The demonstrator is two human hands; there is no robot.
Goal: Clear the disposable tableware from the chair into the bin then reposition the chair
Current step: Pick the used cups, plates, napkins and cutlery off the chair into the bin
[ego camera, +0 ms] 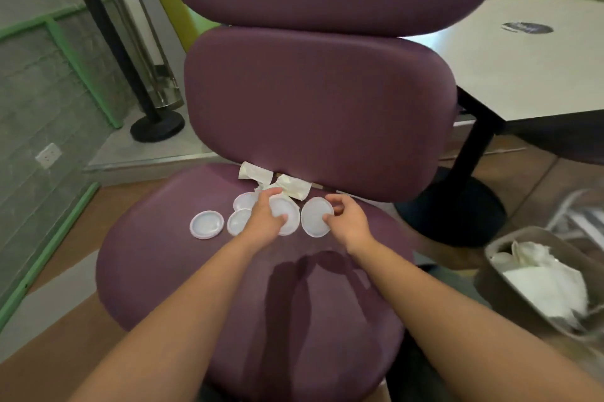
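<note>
A purple padded chair (294, 287) fills the middle of the view. Several white plastic lids lie at the back of its seat, the leftmost lid (206, 224) apart from the others. Two crushed paper cups (256, 173) rest against the backrest gap. My left hand (266, 222) lies over one lid (289, 215), thumb and fingers at its edges. My right hand (346, 222) pinches the right rim of another lid (313, 217). Both lids still lie flat on the seat.
A grey bin (500, 290) holding white paper waste stands on the floor at the right. A white table (523, 74) on a black pedestal stands behind the chair, right. A black post base (157, 128) and a raised step are back left.
</note>
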